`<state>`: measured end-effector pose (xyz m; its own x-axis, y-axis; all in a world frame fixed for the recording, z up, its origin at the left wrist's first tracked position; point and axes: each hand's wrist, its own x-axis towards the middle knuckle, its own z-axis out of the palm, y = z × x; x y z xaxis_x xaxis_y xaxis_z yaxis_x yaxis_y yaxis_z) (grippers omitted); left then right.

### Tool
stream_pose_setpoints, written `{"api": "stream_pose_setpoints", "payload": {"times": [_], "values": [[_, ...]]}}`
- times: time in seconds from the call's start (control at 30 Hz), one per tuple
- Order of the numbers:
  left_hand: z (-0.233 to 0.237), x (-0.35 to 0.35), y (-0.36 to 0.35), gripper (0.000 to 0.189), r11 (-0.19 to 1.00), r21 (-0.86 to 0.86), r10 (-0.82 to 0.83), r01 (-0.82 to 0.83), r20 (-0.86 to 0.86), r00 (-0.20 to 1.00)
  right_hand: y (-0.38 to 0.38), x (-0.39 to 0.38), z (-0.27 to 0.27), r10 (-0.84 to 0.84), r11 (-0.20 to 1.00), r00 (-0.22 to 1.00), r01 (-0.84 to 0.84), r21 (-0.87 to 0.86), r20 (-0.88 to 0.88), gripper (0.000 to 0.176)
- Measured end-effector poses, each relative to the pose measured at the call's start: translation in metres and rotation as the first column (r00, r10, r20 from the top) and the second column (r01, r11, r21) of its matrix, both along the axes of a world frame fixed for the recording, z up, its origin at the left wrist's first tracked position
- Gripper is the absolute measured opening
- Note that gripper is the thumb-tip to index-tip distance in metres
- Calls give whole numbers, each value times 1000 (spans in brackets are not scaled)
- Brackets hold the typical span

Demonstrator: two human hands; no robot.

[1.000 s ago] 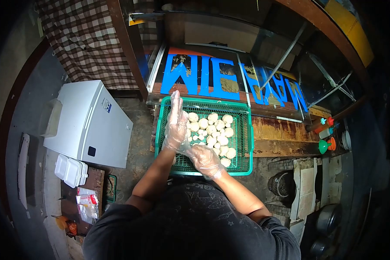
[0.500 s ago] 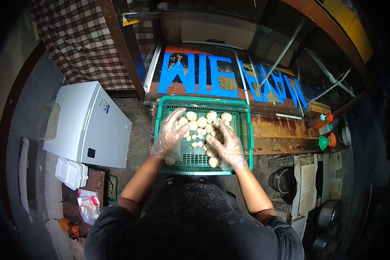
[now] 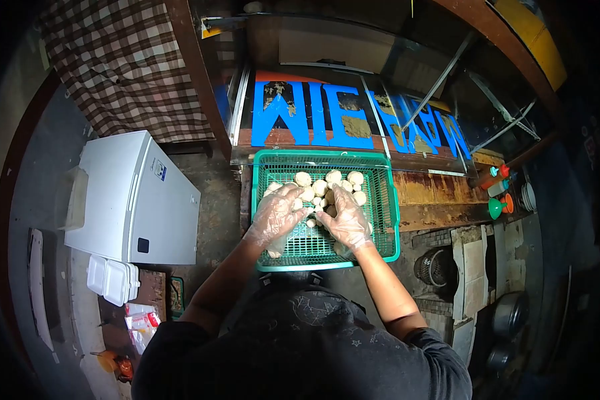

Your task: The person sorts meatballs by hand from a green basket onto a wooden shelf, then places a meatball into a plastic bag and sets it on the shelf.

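Note:
A green plastic basket [image 3: 394, 200] with slatted sides holds pale round balls [image 3: 303, 179] in large and small sizes, which look like meatballs. Both my hands are in thin clear plastic gloves. My left hand [image 3: 278, 215] reaches over the left side of the heap, fingers stretched toward the middle and touching balls. From the right, my right hand [image 3: 345, 219] curves over the heap with its fingers apart. The fingertips of the two hands nearly meet around a few small balls. Some balls lie hidden beneath my palms.
A white freezer [image 3: 137, 200] stands at left, with white foam boxes [image 3: 112, 279] and plastic packs [image 3: 141, 325] below it. Behind the basket is a glass case [image 3: 313, 113] with blue lettering. Sauce bottles [image 3: 497, 177] and a green funnel [image 3: 495, 209] sit at right.
My hands have drawn closer together over the balls, the left moving right and down. Small balls between them are now more bunched up. The whole view has shifted slightly.

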<state>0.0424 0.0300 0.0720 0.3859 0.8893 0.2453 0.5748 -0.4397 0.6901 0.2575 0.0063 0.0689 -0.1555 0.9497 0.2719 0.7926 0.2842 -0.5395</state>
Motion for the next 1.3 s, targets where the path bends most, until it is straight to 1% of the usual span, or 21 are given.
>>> {"api": "stream_pose_setpoints", "payload": {"times": [0.07, 0.17, 0.2, 0.33, 0.4, 0.43, 0.47, 0.5, 0.53, 0.6, 0.63, 0.7, 0.77, 0.83, 0.9, 0.93, 1.03, 1.1, 1.2, 1.23, 1.3], "values": [[-6, -4, 5, 49, 999, 12, -30, 30, 3, 1000, -2, -7, 3, -6, 1000, 1000, 6, -14, -10, 68], [1, -8, 6, 49, 998, -17, -68, 67, -24, 997, -7, -22, 24, -38, 993, 999, 38, -114, 8, 63], [-2, -8, 6, 48, 998, -19, -66, 66, -3, 998, -7, -23, 21, -50, 991, 999, 48, -121, -12, 58], [-7, -6, 7, 48, 991, -81, -100, 102, 30, 994, -10, -18, 10, -117, 993, 990, 119, -15, 81, 53], [-9, -1, 5, 47, 992, -69, -102, 104, 33, 994, -14, -8, 17, -137, 974, 989, 144, -177, 51, 52], [-11, 3, 2, 47, 994, -59, -93, 95, 36, 995, -16, -1, 18, -138, 970, 990, 131, -205, -22, 49], [-25, 4, 5, 46, 991, 18, -136, 135, 40, 990, -19, 6, 18, -145, 970, 989, 141, -199, -4, 47], [-19, 6, 3, 46, 990, 13, -141, 141, 40, 989, -23, 13, 18, -149, 970, 989, 149, -193, 15, 46], [-14, 9, 0, 46, 987, -20, -158, 158, 21, 987, -23, 22, 20, -130, 948, 989, 146, -282, 74, 42], [-2, 16, -9, 46, 982, -64, -177, 178, 17, 984, -26, 38, 17, -75, 961, 991, 101, -257, 110, 41], [-7, 21, -10, 46, 982, -67, -174, 175, 20, 985, -27, 45, 17, -20, 972, 990, 52, -229, 143, 40], [-17, 30, -9, 47, 979, -71, -193, 193, 7, 981, -30, 57, 19, -10, 959, 991, 48, -279, 136, 37], [-22, 39, -10, 46, 981, -37, -191, 190, -19, 981, -29, 66, 24, 47, 944, 978, 23, -330, 203, 35], [-22, 49, -11, 45, 975, -82, -218, 208, -138, 966, -29, 73, 26, 70, 926, 981, 4, -377, 183, 35], [-26, 59, -13, 46, 974, -127, -207, 189, -148, 967, -26, 81, 21, 134, 930, 967, -47, -365, 216, 36], [-29, 62, -14, 46, 970, -135, -224, 204, -157, 962, -25, 82, 26, 146, 898, 957, -22, -439, 250, 37], [-30, 73, -17, 44, 973, -89, -225, 214, -137, 965, -22, 90, 12, 186, 915, 950, -74, -397, 251, 38], [-19, 80, -19, 41, 940, -261, -285, 219, -252, 925, -21, 90, 1, 204, 930, 939, -99, -353, 275, 37], [-17, 81, -28, 38, 956, -222, -238, 191, -210, 948, -23, 85, 3, 238, 904, 953, -146, -402, 190, 37], [-16, 81, -30, 37, 963, -191, -227, 192, -185, 956, -23, 84, -1, 281, 916, 938, -197, -351, 206, 32], [-20, 86, -29, 35, 965, -167, -232, 203, -173, 957, -18, 84, -12, 336, 894, 908, -226, -386, 248, 34]]}}
